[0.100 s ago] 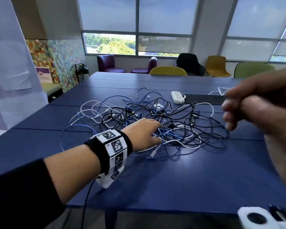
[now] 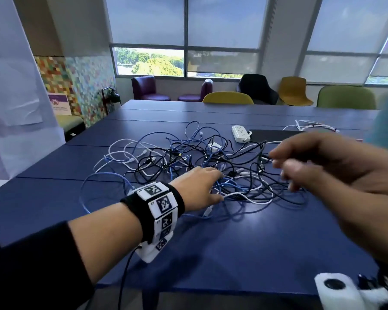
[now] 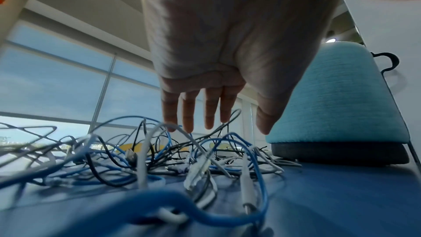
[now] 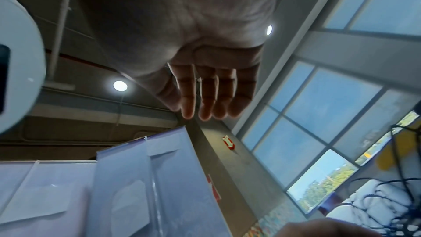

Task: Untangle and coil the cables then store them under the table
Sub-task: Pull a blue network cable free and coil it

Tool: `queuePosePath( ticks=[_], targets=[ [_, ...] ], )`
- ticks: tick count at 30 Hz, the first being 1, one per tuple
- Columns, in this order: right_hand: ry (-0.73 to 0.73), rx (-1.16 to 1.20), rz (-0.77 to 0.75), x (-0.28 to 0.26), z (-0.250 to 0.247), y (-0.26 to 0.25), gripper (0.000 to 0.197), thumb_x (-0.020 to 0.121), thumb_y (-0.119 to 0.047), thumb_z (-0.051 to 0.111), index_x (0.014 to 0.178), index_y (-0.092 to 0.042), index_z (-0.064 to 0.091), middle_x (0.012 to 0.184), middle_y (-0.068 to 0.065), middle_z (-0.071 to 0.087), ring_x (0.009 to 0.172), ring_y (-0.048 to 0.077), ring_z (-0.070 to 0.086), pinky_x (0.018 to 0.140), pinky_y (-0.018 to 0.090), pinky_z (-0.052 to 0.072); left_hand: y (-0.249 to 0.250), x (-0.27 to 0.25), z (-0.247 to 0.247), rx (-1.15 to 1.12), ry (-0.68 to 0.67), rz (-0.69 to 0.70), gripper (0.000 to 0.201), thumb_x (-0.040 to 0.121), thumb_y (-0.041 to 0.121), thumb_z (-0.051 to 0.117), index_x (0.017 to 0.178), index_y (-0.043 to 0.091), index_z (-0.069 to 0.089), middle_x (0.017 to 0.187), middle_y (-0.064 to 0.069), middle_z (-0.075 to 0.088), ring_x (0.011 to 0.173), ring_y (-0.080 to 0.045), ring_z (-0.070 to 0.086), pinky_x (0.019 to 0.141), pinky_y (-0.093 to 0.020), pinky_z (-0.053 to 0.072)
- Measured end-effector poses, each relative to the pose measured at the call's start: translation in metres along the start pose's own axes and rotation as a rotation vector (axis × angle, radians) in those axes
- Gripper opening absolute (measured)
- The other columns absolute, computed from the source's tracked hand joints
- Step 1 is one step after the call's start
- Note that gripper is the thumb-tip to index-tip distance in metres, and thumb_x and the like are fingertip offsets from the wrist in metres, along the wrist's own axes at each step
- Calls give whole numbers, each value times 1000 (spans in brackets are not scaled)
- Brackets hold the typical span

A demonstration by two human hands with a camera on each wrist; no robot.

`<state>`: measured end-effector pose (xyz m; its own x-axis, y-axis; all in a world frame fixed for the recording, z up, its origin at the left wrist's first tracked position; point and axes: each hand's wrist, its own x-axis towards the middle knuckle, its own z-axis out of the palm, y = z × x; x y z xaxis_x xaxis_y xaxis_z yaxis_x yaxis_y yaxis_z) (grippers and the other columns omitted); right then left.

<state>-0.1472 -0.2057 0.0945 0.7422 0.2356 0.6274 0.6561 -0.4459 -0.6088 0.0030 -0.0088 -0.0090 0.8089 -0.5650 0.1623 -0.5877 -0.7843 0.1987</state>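
Note:
A tangle of blue, black and white cables [image 2: 202,166] lies spread across the middle of the blue table [image 2: 244,253]. My left hand [image 2: 202,186] reaches flat over the near edge of the tangle, fingers straight and spread just above the cables [image 3: 193,158], gripping nothing. In the left wrist view its fingertips [image 3: 189,125] hover at the top loops. My right hand [image 2: 300,166] hangs in the air above the right side of the pile, blurred, fingers loosely bent and empty. From the right wrist view the fingers [image 4: 209,93] are extended with nothing in them.
A white power strip [image 2: 241,133] and a dark flat panel [image 2: 276,135] lie behind the tangle. More white cable [image 2: 311,126] sits at the far right. Chairs [image 2: 227,97] line the far side. A blue cushioned chair back [image 3: 337,100] stands to the right.
My right hand has moved left and a little down, over the right side of the tangle. The left hand stays on the near edge of the pile.

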Motion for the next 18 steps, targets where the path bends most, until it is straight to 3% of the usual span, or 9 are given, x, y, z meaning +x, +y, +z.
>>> queuePosePath(
  ticks=[4,7,11,14,18],
  targets=[
    [-156,3,147,-2,6,34,13,86,-35,63,97,-34,69,82,-6,67,71,16,59,66,31,50,-2,4,10,39,-79,17,55,87,42,64,133,15,49,130,-3,55,119,-25,50,102,-40,41],
    [-244,-31,194,-5,9,47,19,83,-44,64,101,-37,66,87,-8,67,72,8,59,69,23,51,-5,6,13,72,-99,30,48,87,42,62,125,15,52,123,-2,56,111,-26,53,94,-43,45],
    [-368,-133,228,5,15,63,34,74,-67,60,101,-46,63,96,-12,66,79,12,62,69,29,53,-12,15,13,99,-67,81,36,87,40,59,115,17,59,114,0,59,108,-24,53,93,-42,45],
    [-448,-215,283,21,20,88,15,85,-41,65,98,-46,61,106,-20,58,94,7,58,73,18,47,-14,24,10,120,-55,112,24,88,36,58,100,16,61,104,-1,62,104,-24,52,92,-41,44],
    [-645,-382,334,40,30,111,26,91,-50,56,115,-48,47,116,-25,48,103,-5,50,84,6,37,-10,27,6,76,-56,122,14,91,32,53,92,19,56,100,1,63,100,-22,49,90,-38,42]
  ],
)
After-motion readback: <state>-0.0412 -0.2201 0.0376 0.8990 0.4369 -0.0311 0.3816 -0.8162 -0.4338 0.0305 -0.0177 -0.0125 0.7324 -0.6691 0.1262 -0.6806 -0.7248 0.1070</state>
